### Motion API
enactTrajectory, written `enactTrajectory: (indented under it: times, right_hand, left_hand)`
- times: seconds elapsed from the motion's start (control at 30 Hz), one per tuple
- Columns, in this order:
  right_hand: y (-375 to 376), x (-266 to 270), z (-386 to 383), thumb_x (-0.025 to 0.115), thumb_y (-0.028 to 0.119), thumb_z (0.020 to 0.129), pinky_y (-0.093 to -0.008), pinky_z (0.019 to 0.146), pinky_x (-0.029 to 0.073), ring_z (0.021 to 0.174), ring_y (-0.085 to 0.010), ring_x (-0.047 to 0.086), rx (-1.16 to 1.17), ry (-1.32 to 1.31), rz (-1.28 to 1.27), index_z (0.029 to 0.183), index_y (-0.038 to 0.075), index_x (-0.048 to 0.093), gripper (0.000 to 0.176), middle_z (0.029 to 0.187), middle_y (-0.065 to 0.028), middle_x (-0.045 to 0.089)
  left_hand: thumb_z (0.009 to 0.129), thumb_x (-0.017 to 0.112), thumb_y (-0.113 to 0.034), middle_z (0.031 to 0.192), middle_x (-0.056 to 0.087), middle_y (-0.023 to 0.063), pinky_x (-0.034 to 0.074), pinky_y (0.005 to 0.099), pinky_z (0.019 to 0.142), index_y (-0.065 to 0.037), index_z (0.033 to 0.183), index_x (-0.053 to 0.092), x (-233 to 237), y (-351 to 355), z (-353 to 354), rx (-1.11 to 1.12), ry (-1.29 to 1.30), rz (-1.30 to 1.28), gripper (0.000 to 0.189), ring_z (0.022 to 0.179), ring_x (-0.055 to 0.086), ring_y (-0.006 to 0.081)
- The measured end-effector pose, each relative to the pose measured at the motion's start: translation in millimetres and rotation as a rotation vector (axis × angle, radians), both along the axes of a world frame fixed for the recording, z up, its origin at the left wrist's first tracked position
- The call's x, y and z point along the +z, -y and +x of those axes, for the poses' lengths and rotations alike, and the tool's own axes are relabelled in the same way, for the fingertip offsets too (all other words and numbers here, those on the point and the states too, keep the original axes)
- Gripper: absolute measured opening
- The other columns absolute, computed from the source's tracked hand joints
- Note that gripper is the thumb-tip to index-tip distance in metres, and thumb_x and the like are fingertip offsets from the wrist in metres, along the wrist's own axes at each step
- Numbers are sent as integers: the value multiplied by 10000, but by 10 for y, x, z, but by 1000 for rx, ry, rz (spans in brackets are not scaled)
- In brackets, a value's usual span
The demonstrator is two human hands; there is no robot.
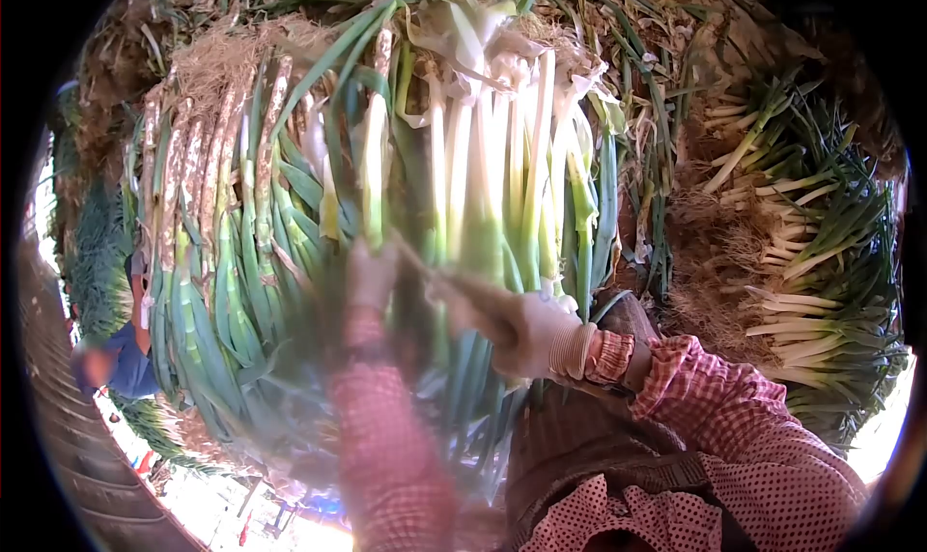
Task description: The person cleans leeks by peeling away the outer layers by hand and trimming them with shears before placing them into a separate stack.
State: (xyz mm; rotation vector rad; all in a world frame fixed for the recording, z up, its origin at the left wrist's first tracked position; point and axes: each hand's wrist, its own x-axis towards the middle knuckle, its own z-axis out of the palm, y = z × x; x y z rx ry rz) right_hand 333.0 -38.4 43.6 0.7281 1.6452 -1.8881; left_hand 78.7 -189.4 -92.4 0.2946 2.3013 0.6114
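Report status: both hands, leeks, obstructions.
Left hand, pale and blurred, at white-and-green long-stalked leeks; grip unclear. Pale-gloved right hand beside it; grip unclear. Long green leaf slants across stalks near the roots.

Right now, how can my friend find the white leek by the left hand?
Look at the big leek heap in the middle. The white leek is just above the left hand in the picture. It stands alone, with brown-speckled stems on its left and the bright white bunch on its right.
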Motion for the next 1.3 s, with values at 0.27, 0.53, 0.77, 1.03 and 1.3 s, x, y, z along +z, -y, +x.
enactTrajectory:
  times: [0.27,0.53,0.77,1.03,1.3]
  right_hand:
    - [7,116,-193,633,122,775,-446,913,577,915,-392,724,-47,36,13,1655,129,170,994,998,-231,731]
    - [106,68,-210,670,115,747,-425,965,569,1015,-381,715,-93,67,64,1652,134,199,1021,1103,-255,718]
    - [-255,-754,-845,743,204,785,-412,1029,517,1211,-349,605,-133,-77,383,1631,125,247,983,1349,-216,546]
    - [-86,-855,-909,753,218,795,-389,1049,526,1208,-328,627,-204,-108,389,1636,154,246,984,1377,-197,569]
    - [-539,-639,-1278,737,211,785,-370,1022,547,1144,-330,695,-245,-42,307,1632,174,280,963,1273,-209,685]
  left_hand:
    - [877,751,-184,884,697,226,545,453,738,14,1114,562,288,-355,151,-164,-241,-247,362,788,701,356]
    - [887,726,-162,960,716,259,551,496,778,-18,1120,576,465,-273,408,-185,-312,-213,313,903,716,426]
    - [872,699,-121,1036,699,304,549,527,847,-43,1157,564,469,-74,608,-217,-484,-253,324,1002,676,491]
    - [862,711,-87,959,713,244,584,482,781,-7,1136,577,271,262,455,-225,-369,-183,316,842,715,433]
    - [934,611,-24,928,675,110,603,373,680,14,1157,592,482,445,94,114,504,140,227,819,689,219]
